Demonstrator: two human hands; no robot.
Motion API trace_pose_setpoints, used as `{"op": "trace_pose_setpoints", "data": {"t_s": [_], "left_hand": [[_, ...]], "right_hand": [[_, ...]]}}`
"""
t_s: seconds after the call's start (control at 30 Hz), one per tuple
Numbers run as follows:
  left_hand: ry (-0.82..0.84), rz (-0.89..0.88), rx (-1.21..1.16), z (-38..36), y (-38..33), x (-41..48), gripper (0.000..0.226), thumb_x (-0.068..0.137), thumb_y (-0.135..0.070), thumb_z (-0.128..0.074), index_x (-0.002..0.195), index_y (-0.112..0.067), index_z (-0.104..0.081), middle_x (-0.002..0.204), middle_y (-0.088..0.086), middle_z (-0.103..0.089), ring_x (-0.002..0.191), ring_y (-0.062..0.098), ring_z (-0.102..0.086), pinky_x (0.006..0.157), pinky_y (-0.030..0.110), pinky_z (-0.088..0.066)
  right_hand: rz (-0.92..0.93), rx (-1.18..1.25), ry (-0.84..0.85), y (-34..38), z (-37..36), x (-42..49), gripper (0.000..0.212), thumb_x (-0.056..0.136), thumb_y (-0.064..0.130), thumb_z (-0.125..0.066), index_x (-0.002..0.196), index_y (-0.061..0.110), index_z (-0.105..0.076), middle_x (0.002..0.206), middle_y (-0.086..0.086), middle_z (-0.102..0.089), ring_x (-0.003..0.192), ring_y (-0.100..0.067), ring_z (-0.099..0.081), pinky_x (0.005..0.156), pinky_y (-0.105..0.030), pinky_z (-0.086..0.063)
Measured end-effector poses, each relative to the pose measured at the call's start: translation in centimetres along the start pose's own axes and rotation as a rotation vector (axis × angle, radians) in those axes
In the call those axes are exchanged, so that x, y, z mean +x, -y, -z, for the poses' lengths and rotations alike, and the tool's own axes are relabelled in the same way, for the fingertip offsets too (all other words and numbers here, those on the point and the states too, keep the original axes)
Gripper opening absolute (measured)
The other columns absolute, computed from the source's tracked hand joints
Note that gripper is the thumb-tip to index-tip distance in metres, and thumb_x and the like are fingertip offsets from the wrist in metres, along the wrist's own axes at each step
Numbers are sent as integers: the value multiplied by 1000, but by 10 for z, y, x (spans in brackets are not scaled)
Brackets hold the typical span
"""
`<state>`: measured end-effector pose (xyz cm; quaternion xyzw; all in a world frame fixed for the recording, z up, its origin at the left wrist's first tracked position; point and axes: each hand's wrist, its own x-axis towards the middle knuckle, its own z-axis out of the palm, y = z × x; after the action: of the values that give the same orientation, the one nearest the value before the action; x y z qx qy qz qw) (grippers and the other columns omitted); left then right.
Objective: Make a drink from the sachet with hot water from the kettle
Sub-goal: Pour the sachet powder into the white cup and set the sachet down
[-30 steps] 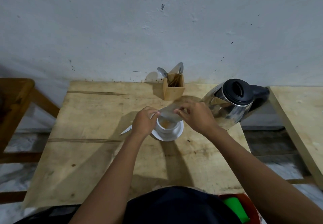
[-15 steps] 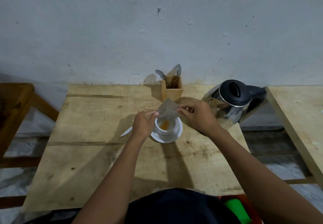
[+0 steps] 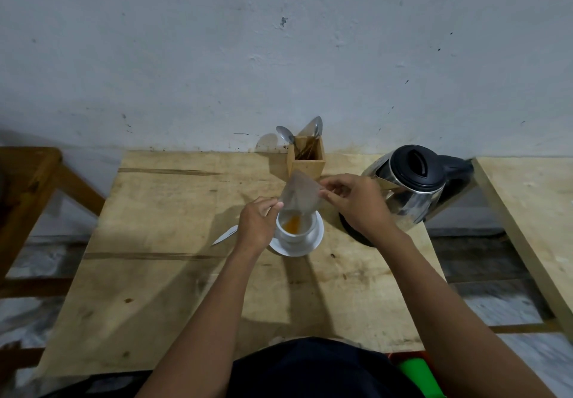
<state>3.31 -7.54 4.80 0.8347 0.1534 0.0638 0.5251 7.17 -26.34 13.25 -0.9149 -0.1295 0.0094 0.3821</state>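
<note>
Now we are pinching the thin, crinkly grey sachet (image 3: 300, 194) between left hand (image 3: 255, 227) and right hand (image 3: 356, 205), holding it tilted just above the round white cup (image 3: 290, 238) with orange powder, near the shiny steel kettle (image 3: 409, 194).

Grey sachet (image 3: 300, 194) tilted, low corner over white cup (image 3: 297, 238), pinched by left hand (image 3: 257, 227) and right hand (image 3: 356, 205). Orange powder (image 3: 294, 223) in cup. Cup on white saucer (image 3: 313, 242). Steel kettle (image 3: 409, 186), black lid shut, upright just right of the saucer.
</note>
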Motion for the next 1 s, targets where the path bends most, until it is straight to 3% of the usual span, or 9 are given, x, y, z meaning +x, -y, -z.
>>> {"op": "trace_pose_setpoints", "data": {"t_s": [0.13, 0.27, 0.4, 0.47, 0.57, 0.8, 1.0], "left_hand": [[-16, -22, 11, 1, 1, -1, 21, 89, -14, -60, 103, -3, -71, 109, 12, -70, 95, 15, -61, 84, 23, -43], [-21, -31, 18, 2, 1, -2, 20, 89, -12, -60, 102, -2, -72, 107, 12, -70, 92, 15, -60, 82, 22, -42], [-24, -41, 23, 2, 1, -3, 20, 89, -12, -61, 102, -1, -72, 107, 13, -70, 91, 15, -60, 82, 22, -41], [-23, -44, 26, 2, 1, -3, 20, 89, -12, -60, 101, -1, -72, 107, 14, -70, 92, 16, -61, 82, 23, -42], [-24, -33, 30, 2, 1, -1, 21, 89, -12, -60, 101, -1, -72, 107, 14, -70, 92, 17, -61, 82, 23, -42], [-45, -42, 41, 2, 3, -1, 20, 88, -11, -61, 100, 1, -72, 107, 16, -70, 92, 20, -62, 81, 21, -41], [-60, -61, 55, 2, 3, -2, 18, 88, -10, -61, 97, 0, -73, 105, 15, -70, 88, 13, -58, 77, 20, -40]], "right_hand": [[-38, 75, -57, 1, -5, 1, 13, 80, 19, -80, 92, 16, -79, 84, 1, -76, 77, -13, -70, 74, -30, -59], [-59, 69, -56, -1, -5, 3, 8, 80, 19, -80, 88, 19, -80, 71, 7, -70, 59, -4, -57, 59, -15, -49], [-82, 55, -74, -4, -7, 3, 4, 79, 26, -81, 82, 26, -79, 61, 10, -66, 54, -7, -55, 59, -34, -54], [-80, 62, -83, -4, -9, 3, 5, 79, 27, -81, 83, 26, -79, 60, 12, -66, 55, -6, -59, 60, -35, -56], [-60, 65, -89, -4, -10, 3, 7, 80, 25, -80, 85, 20, -79, 47, 19, -53, 44, 0, -49, 53, -25, -42], [-24, 26, -97, -4, -11, 2, 5, 82, 18, -78, 86, 18, -79, 50, 17, -47, 44, -4, -39, 52, -21, -36], [12, -6, -90, -4, -12, 1, 5, 82, 18, -78, 87, 17, -79, 59, 21, -53, 54, 6, -49, 50, -11, -31]]}}
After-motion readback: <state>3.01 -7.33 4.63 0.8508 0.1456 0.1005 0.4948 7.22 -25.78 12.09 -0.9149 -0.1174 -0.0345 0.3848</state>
